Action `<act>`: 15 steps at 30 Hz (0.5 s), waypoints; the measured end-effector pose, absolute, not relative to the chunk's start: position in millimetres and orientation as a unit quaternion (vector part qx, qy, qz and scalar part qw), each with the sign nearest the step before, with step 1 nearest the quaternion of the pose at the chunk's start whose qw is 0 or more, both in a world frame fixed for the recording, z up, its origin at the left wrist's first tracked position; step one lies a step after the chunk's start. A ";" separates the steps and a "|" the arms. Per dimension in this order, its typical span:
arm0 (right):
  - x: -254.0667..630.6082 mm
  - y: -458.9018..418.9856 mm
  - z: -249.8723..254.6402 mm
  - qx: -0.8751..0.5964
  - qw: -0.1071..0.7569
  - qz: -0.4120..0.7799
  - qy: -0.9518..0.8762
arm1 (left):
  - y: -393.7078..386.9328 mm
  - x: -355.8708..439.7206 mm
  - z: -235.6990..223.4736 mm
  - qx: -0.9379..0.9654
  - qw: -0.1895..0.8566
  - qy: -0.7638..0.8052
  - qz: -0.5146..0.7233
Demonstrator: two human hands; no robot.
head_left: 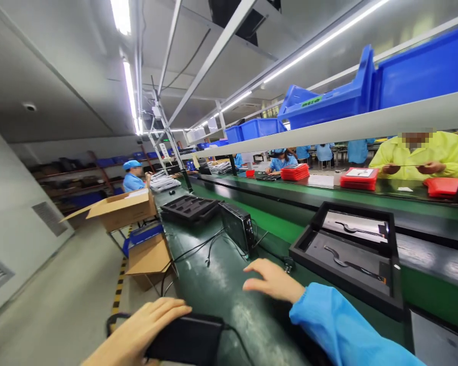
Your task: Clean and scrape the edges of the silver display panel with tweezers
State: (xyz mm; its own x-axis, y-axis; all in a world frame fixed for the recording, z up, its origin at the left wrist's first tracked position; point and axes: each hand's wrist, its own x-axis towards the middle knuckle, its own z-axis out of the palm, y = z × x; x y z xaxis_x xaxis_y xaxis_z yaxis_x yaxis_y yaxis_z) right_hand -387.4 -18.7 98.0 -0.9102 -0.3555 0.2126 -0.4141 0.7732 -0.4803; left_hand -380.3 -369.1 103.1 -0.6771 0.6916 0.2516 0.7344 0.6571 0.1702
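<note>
My left hand (147,325) lies at the near edge of the dark green bench (229,295), fingers wrapped over a flat black device (191,338) with a black cable running off it. Further right, my right hand (273,279), in a light blue sleeve, reaches across the bench top with its fingers stretched out flat and nothing in them. It is close to a small black plug (289,264) and just left of a black tray (351,251) that holds thin metal parts.
A black box-shaped instrument (237,226) with cables stands ahead of my hands; a stack of black trays (189,207) lies beyond it. Cardboard boxes (120,209) stand at the left aisle. Red trays (359,178) and other workers line the far side. Blue bins (330,104) sit overhead.
</note>
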 end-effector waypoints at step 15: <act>-372.0 -31.2 53.4 0.119 -0.162 0.598 -0.776 | -327.5 -570.8 90.5 -0.105 0.019 -0.963 -0.246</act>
State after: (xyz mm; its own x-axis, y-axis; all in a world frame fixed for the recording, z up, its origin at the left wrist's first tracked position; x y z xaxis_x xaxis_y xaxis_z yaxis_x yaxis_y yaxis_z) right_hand -372.0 -31.2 53.4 -0.9191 -0.3785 -0.1092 0.0093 0.2563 -0.9666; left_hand -570.8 -327.5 90.5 -0.9772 0.1930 0.0890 0.2120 0.8568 0.4700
